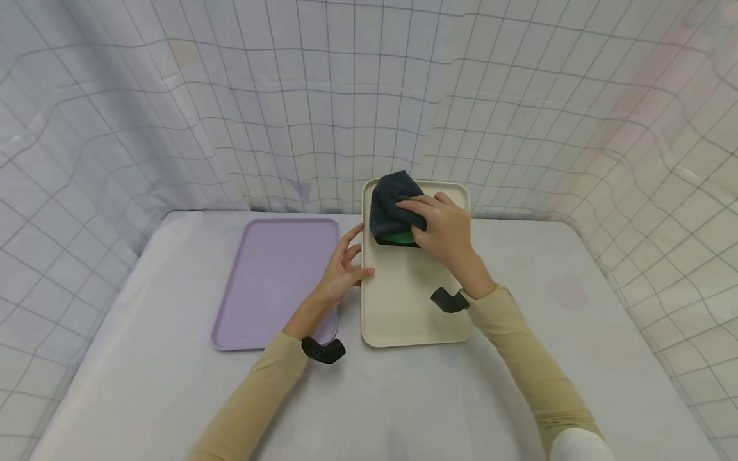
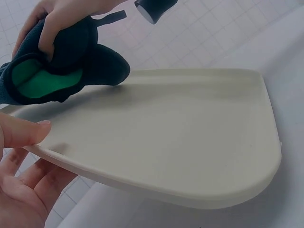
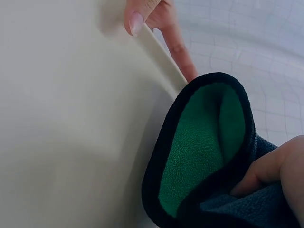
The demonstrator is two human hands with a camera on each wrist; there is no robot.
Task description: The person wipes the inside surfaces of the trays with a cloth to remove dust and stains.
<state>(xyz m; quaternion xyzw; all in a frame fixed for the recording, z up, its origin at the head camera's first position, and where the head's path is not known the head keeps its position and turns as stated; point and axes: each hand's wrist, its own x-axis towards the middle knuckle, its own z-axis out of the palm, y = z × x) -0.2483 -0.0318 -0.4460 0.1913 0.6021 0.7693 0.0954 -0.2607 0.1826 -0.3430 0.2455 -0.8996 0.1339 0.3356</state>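
The right hand (image 1: 442, 227) is pinching the dark cloth (image 1: 389, 208), which is bunching at its fingers' ten o'clock over the cream tray (image 1: 403, 301); the left hand (image 1: 343, 269) is gripping the tray's nine o'clock rim.

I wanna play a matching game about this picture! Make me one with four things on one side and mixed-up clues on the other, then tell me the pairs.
Things:
1. Cloth
2. Left hand
3. Right hand
4. Purple tray

Clues:
A. Lies left of the cream tray
B. Has its thumb over the cream tray's rim
C. Dark blue and green
D. Grips the cloth

Pairs: 1-C, 2-B, 3-D, 4-A
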